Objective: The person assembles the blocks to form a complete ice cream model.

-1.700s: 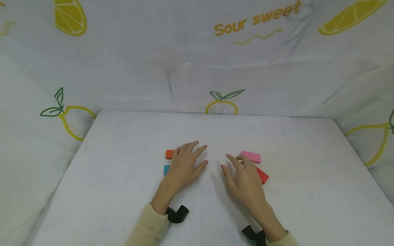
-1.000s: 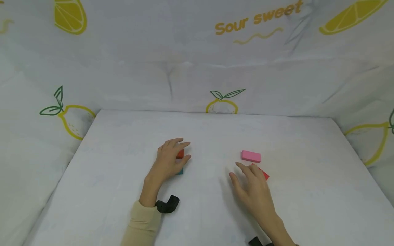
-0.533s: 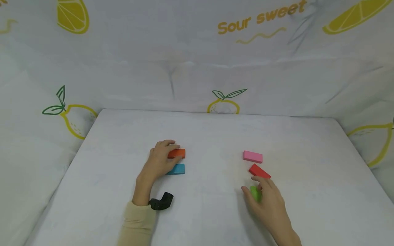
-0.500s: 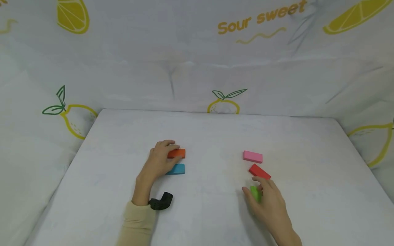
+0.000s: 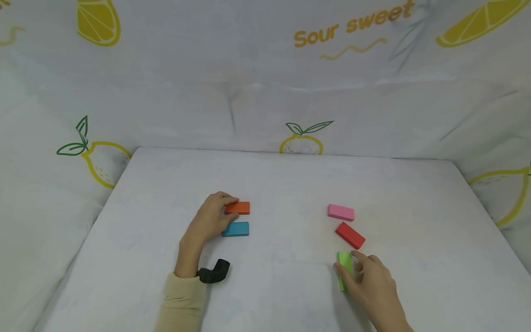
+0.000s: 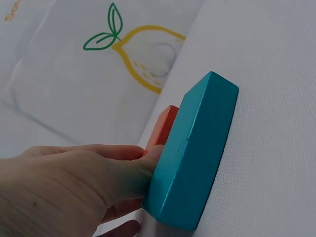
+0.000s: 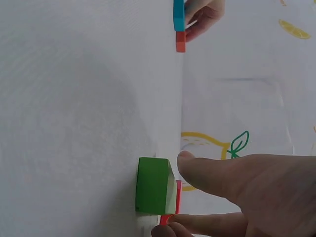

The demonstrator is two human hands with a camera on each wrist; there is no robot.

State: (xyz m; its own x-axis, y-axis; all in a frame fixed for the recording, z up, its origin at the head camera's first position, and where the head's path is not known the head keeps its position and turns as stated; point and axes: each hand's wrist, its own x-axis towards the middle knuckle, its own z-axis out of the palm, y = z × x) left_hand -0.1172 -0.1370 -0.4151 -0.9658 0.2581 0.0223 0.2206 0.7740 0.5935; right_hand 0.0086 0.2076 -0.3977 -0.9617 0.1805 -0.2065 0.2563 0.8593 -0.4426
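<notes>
My left hand point(image 5: 207, 217) pinches the left end of an orange block point(image 5: 241, 208) lying flat on the white table. Just nearer to me lies a blue block point(image 5: 237, 229); in the left wrist view it stands large in front, with the thumb between the blue block point(image 6: 192, 153) and the orange block point(image 6: 162, 129). On the right, my right hand point(image 5: 375, 286) hovers around a green block point(image 5: 344, 259), thumb and fingers spread to its two sides. The right wrist view shows a gap between the thumb and the green block point(image 7: 153, 186).
Beyond the green block lie a slanted red block point(image 5: 350, 235) and, farther back, a pink block point(image 5: 341, 212). A white cloth with lemon prints point(image 5: 300, 144) hangs behind the table point(image 5: 290, 180). A black wrist device point(image 5: 214, 272) juts from the left wrist.
My left hand has moved left from mid-table and closed its fingers on the orange block's end. The right hand has come back toward me, from the red block to the green one.
</notes>
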